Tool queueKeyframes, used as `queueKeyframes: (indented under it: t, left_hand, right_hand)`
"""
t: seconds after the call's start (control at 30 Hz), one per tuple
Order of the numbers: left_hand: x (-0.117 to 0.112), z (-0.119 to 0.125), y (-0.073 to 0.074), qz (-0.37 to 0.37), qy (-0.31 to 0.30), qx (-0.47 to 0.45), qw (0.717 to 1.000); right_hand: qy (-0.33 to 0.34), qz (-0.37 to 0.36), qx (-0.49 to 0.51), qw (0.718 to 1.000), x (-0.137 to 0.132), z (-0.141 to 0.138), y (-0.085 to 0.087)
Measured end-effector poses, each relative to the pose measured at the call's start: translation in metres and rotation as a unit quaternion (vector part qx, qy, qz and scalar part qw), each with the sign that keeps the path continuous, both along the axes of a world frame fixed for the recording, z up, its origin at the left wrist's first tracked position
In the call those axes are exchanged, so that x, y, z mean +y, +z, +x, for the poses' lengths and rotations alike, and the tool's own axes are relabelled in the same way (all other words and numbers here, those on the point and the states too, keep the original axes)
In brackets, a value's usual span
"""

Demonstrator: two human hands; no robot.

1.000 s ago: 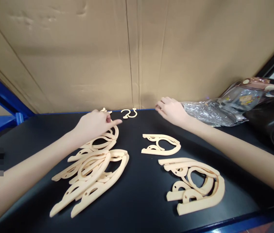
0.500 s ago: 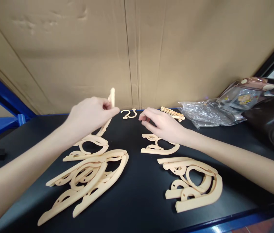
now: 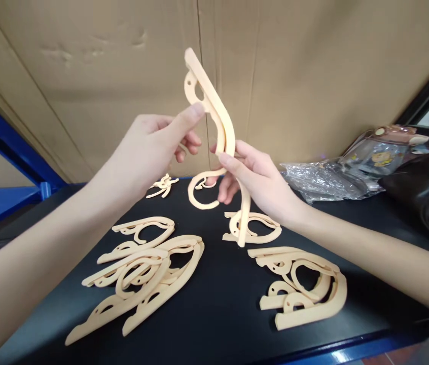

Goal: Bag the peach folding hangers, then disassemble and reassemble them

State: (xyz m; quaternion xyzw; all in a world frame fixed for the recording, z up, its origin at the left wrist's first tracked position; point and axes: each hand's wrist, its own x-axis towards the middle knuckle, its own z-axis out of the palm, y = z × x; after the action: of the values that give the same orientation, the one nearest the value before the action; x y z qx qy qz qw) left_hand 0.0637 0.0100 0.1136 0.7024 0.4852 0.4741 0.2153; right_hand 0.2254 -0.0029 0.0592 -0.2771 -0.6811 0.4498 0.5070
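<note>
Above the black tabletop (image 3: 222, 304), the right hand (image 3: 258, 177) pinches a pale hanger (image 3: 229, 126) mid-length; the left hand (image 3: 153, 144) has its thumb against it, opposing fingertip hidden, grip unclear. This hanger looks opened out; folded hangers (image 3: 315, 313) lie on both tabletop sides.

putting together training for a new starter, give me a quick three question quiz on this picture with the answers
1. True or false: the left hand and the right hand both touch the same raised hanger.
2. Where in the picture does the crumpled clear plastic lie: A, left; B, middle; C, right?
3. Fill in the colour: the tabletop is ____.

Key: 1 true; 2 C; 3 black.
</note>
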Motion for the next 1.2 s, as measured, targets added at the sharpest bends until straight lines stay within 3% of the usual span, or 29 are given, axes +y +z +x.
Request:
queueKeyframes:
  t: [0.07,0.2,0.3,0.4,0.5,0.6,0.67,0.8,1.0,1.1,1.2]
  left_hand:
    - [0.010,-0.005,-0.008,-0.066,-0.012,-0.042,0.997]
    - [0.024,-0.010,-0.033,-0.193,-0.127,-0.129,0.964]
    - [0.027,-0.005,-0.051,-0.254,-0.123,-0.122,0.952]
    - [0.026,0.004,-0.061,-0.256,-0.105,-0.073,0.958]
    - [0.024,0.013,-0.062,-0.241,-0.103,-0.018,0.965]
    - [0.023,0.020,-0.059,-0.246,-0.076,0.041,0.965]
    - [0.023,0.023,-0.057,-0.250,-0.052,0.068,0.964]
    - [0.025,0.025,-0.056,-0.266,-0.041,0.061,0.961]
    - [0.030,0.029,-0.055,-0.326,-0.112,0.027,0.938]
    - [0.031,0.032,-0.057,-0.313,-0.129,0.023,0.941]
    - [0.033,0.035,-0.064,-0.261,-0.125,0.043,0.956]
  right_hand:
    - [0.027,-0.082,0.006,0.996,-0.008,0.006,-0.001]
    - [0.054,-0.248,-0.020,0.967,-0.022,0.017,-0.015]
    - [0.015,-0.294,-0.054,0.954,-0.021,0.020,-0.030]
    - [-0.050,-0.245,-0.095,0.964,-0.009,0.023,-0.040]
    - [-0.106,-0.116,-0.168,0.973,0.008,0.025,-0.042]
    - [-0.150,0.027,-0.280,0.948,0.020,0.026,-0.036]
    - [-0.179,0.082,-0.335,0.921,0.026,0.026,-0.032]
    - [-0.219,0.118,-0.407,0.879,0.032,0.022,-0.028]
    - [-0.252,0.198,-0.553,0.769,0.029,0.011,-0.032]
    - [-0.254,0.182,-0.544,0.778,0.032,0.007,-0.034]
    - [-0.250,0.158,-0.510,0.808,0.042,0.005,-0.032]
